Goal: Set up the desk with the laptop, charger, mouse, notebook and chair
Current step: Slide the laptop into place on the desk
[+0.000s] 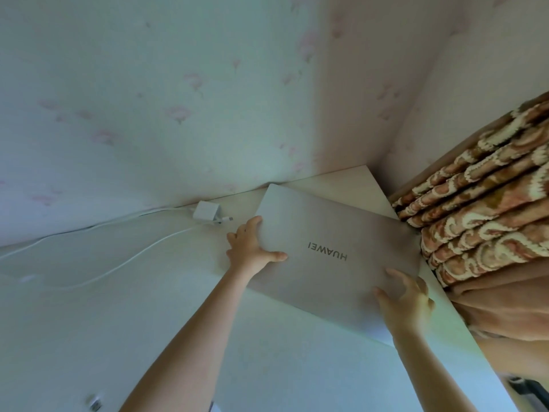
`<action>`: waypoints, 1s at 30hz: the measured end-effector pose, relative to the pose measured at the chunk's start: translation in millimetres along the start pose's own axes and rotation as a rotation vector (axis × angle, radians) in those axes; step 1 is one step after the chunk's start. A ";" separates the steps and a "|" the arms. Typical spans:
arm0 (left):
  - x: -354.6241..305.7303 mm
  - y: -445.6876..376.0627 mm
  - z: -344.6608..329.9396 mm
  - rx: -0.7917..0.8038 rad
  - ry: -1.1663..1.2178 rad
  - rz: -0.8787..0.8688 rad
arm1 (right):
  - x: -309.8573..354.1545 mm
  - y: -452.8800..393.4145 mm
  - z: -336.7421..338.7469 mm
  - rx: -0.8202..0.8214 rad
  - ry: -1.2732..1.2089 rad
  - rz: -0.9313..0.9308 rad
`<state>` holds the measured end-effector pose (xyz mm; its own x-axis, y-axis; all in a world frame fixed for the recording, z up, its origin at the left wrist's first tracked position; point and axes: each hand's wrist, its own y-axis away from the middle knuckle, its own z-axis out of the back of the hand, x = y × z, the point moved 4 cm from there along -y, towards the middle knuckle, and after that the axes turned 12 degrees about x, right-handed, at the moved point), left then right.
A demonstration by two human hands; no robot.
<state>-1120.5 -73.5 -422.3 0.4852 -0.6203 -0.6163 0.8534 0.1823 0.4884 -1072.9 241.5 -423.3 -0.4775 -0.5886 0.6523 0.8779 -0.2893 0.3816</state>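
Observation:
A closed silver laptop point(326, 233) lies askew on the white desk point(178, 322), toward its far right corner. My left hand point(251, 248) grips the laptop's left edge, thumb on the lid. My right hand point(407, 301) holds the near right part of the lid, fingers spread over it and the edge. A white charger brick point(206, 210) with its white cable point(118, 263) lies left of the laptop by the wall. Mouse, notebook and chair are out of view.
Floral wallpaper walls meet in a corner right behind the desk. A brown and cream patterned curtain or blanket point(481, 209) hangs against the desk's right edge. A small silvery object point(94, 405) sits at the desk's near left.

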 end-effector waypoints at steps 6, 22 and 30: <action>0.2 9.7 3.4 -0.020 0.098 -0.007 | 3.4 6.4 -1.8 -0.018 -0.082 0.006; 60.3 83.0 57.3 -0.025 0.707 -0.026 | 18.8 30.5 17.8 0.260 -0.868 -0.135; 95.5 150.3 91.8 -0.009 0.726 0.032 | 55.0 58.2 31.2 0.516 -0.788 0.082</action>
<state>-963.4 -175.4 -351.1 0.5112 0.0480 -0.8581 0.8368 0.2001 0.5097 -1049.2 215.8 -344.8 -0.4674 0.1416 0.8727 0.8756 0.2107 0.4347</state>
